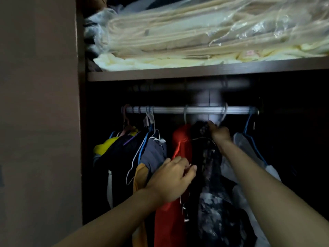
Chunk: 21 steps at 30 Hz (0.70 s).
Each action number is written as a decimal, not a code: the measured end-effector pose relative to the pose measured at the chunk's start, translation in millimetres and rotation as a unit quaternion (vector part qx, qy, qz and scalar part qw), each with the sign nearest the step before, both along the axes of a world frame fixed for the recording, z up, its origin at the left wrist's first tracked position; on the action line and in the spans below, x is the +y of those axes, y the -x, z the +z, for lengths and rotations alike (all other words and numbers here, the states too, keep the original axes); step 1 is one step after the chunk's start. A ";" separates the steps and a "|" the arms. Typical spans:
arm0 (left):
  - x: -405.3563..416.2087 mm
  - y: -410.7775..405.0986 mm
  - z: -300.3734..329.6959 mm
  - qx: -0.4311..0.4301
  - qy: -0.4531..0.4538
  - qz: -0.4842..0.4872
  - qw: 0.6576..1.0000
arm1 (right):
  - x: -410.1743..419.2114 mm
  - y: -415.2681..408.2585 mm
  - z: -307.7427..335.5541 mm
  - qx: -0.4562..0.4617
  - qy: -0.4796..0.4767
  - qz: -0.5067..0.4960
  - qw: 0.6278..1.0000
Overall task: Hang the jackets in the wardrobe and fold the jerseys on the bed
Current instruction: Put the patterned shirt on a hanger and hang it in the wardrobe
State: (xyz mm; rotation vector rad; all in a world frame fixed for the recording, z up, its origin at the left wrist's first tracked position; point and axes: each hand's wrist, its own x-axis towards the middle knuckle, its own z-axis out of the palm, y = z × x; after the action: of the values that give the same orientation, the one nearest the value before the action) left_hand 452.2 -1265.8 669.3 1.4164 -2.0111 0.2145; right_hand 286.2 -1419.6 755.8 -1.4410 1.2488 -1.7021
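The right hand (219, 133) is raised toward the silver metal hanging rail (192, 110), just below it, at about 1 o'clock from frame centre. Its fingers are curled and pinch the top of the dark patterned jacket (206, 168) at the collar, next to the pale hanger hook (224, 114) that sits over the rail. Whether the fingers also touch the hook cannot be told.

The left hand (173, 180) is lower, at about 6 o'clock from centre. Its fingers are curled, thumb against forefinger, at the left edge of the dark patterned jacket where it meets the red garment (181, 145). A small pale item shows at the fingertips, too small to identify; the grip closes on the jacket's front edge.

The dark patterned jacket hangs inside the dark brown wooden wardrobe (81, 122), between the red garment at its 9 o'clock and a pale grey garment on a blue hanger (249, 145) at its 3 o'clock. Further toward 9 o'clock hang a grey-blue garment (153, 154) and a dark garment with a yellow patch (106, 147).

At 12 o'clock, the shelf (195, 72) above the rail carries cream folded linens in clear plastic wrapping (204, 32).
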 end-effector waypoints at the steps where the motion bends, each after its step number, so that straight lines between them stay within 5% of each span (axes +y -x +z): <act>1: 1.7 -0.7 -0.9 0.007 -0.007 0.002 1.000 | -4.9 4.6 -5.3 -0.002 -0.022 0.000 1.000; 21: 22.7 24.0 -11.1 0.019 -0.025 0.034 0.999 | -6.6 -3.2 2.2 0.142 -0.044 0.037 0.988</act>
State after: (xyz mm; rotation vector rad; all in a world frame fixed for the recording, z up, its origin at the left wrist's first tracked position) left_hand 428.2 -1243.2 658.2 1.5103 -1.9524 0.1663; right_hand 289.4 -1426.2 758.0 -1.6978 1.3797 -1.4094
